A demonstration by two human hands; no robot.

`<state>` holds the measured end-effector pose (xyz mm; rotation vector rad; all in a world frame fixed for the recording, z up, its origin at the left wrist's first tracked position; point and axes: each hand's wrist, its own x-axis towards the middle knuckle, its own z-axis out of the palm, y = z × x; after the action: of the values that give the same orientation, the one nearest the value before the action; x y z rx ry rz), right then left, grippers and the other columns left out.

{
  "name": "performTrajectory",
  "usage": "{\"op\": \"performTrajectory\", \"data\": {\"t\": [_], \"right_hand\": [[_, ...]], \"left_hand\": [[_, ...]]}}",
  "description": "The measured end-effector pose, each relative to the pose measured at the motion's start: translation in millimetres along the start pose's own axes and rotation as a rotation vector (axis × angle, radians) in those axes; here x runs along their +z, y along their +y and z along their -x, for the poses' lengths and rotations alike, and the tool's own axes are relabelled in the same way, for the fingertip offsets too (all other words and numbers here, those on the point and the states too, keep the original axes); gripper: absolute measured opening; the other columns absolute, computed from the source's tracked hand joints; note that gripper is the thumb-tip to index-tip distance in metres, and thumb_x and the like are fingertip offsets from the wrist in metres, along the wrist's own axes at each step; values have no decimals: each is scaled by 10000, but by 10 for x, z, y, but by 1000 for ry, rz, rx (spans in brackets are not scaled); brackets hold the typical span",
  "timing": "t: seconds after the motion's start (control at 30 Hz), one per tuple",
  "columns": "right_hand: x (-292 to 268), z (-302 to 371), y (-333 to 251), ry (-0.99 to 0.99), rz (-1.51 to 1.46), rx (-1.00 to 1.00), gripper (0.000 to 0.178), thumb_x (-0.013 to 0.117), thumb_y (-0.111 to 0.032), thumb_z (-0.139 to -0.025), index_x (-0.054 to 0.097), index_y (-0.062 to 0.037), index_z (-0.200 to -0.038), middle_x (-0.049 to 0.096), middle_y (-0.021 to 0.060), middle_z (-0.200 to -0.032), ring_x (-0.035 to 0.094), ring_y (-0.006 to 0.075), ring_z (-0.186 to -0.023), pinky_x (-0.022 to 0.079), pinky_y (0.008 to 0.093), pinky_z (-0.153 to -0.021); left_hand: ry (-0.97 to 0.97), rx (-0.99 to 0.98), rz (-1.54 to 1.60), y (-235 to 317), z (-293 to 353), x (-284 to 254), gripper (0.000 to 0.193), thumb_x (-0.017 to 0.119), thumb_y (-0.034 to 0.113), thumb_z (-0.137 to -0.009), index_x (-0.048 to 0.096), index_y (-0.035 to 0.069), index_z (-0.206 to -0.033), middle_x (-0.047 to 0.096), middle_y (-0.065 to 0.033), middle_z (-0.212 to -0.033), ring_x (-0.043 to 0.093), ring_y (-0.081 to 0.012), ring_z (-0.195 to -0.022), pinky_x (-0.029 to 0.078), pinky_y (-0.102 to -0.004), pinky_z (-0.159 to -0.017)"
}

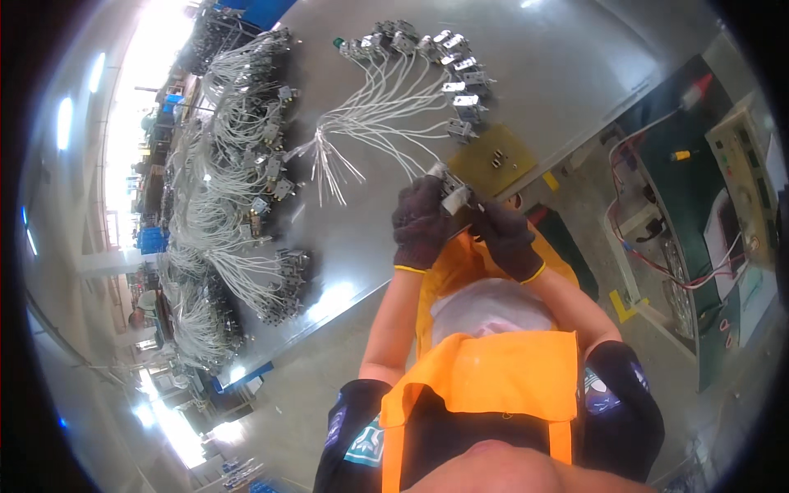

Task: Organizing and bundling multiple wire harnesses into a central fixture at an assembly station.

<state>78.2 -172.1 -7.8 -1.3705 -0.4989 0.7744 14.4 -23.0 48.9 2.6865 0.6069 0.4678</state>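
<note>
My left hand (420, 220), in a dark work glove with a yellow cuff, is closed around a small metal-cased fitting (452, 197) with a white wire. My right hand (507, 236), gloved alike, is curled close against the fitting's right side; what its fingers pinch, if anything, is hidden. Beyond them a fan of white wires (370, 115) is gathered into a bunch at its left, with bare ends splayed out. Similar metal fittings (464, 82) sit in an arc at the other ends of the wires. Just right of the fitting lies a yellowish board (501, 160) with several small brass-coloured pieces on it.
A large heap of wired fittings (222, 189) covers the left part of the grey metal table (567, 57). To the right, beyond the table edge, stands a green-topped bench (690, 222) with a control box (744, 177) and red and white cables.
</note>
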Motion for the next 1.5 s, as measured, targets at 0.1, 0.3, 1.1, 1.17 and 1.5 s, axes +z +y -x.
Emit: {"op": "performTrajectory", "data": {"t": [0.1,0.3,1.1,1.17,1.5], "right_hand": [[15,-87,52,184,394,-634,231,606,-57,-918,664,-76,-1141,686,113,-1030,672,244,-850,535,327,-763],[37,37,-72,126,357,-593,246,625,-59,-895,669,-100,-1133,665,73,-1023,634,207,-800,517,307,-721],[-326,-105,-145,141,-513,78,237,547,-212,-1007,588,-34,-1159,658,33,-931,640,127,-772,525,266,-717],[-254,40,-157,184,-337,104,267,535,-203,-1009,578,-9,-1187,646,47,-905,642,139,-728,530,257,-692],[26,-63,12,174,338,-619,226,620,-50,-916,676,-81,-1132,681,105,-1014,658,210,-790,526,308,-723]], "left_hand": [[11,-66,-23,34,5,-11,489,708,407,-848,641,100,-1224,678,-134,-1046,626,-351,-984,496,-436,-858],[-51,-165,-24,80,-12,-31,472,706,443,-830,632,157,-1199,665,-124,-1055,605,-385,-993,499,-483,-822],[-61,-37,178,-67,64,134,546,714,187,-866,513,-15,-1332,640,-153,-1129,627,-241,-1031,485,-349,-927],[-80,-40,118,-72,21,55,555,706,215,-872,513,-12,-1340,636,-173,-1149,624,-259,-1060,479,-357,-939],[-105,-100,430,-132,-37,79,511,714,231,-881,567,-1,-1312,630,-160,-1244,602,-232,-1155,459,-344,-991]]}}
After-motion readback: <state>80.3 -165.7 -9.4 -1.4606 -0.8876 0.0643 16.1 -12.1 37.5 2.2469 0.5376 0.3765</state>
